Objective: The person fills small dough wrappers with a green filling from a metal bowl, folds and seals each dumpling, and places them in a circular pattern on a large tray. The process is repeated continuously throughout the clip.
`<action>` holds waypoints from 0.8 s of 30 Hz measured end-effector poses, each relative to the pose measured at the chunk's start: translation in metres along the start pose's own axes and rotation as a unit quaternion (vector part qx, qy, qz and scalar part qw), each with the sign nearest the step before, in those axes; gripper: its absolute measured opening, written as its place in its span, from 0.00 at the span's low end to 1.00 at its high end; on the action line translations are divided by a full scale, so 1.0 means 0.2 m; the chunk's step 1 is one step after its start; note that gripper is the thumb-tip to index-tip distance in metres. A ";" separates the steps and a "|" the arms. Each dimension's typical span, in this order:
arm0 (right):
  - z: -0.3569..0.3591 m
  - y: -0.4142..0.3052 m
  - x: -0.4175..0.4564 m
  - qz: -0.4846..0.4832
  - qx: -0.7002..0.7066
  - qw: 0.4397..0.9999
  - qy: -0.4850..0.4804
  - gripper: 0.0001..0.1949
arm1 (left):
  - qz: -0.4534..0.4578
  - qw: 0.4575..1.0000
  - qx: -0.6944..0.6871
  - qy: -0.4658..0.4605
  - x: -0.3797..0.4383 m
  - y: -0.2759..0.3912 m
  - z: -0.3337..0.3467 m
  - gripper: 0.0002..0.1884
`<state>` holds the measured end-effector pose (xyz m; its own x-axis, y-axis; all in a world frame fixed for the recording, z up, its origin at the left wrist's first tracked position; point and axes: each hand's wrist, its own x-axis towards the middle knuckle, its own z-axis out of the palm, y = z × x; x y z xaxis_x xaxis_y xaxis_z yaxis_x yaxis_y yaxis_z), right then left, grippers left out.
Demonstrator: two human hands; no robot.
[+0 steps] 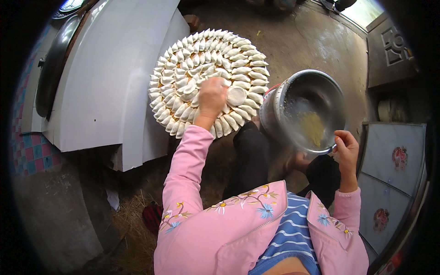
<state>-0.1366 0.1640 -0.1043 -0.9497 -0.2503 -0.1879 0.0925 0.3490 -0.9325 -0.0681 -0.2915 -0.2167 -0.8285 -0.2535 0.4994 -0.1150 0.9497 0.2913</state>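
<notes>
My left hand (212,95) reaches down over the middle of a round tray packed with rings of uncooked dumplings (241,69). Its fingertips are hidden, so whether they hold a dumpling is unclear. Beside it, a flat round dough wrapper (236,95) lies on top of the dumplings. My right hand (346,146) pinches the near right rim of a deep metal bowl (311,87), which tilts towards me. A patch of yellowish filling (312,127) clings to the inside of this bowl.
A pale grey counter block (103,79) stands close on the left, with a large metal lid (56,68) at its far side. Under the bowl is a pail (268,110). A cabinet with flower prints (392,161) stands right. Straw (132,223) covers floor at lower left.
</notes>
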 end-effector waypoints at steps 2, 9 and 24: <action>0.02 0.08 0.03 -0.120 -0.154 0.981 0.005 0.07 | 0.020 0.996 0.016 -0.088 -0.04 0.13 0.08 0.17; 0.07 0.08 -0.03 -0.251 -0.443 0.857 -0.076 0.14 | 0.064 0.993 0.059 -0.081 -0.05 0.17 0.06 0.18; 0.00 0.24 0.18 -0.159 -0.676 0.704 -0.148 0.02 | -0.034 0.994 0.065 -0.084 -0.04 0.18 0.12 0.10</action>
<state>-0.1661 0.1729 -0.1563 -0.7361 -0.6171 -0.2780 -0.6696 0.7238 0.1664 -0.0793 -0.2506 -0.2303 -0.8948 -0.2938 0.3363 -0.2348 0.9501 0.2054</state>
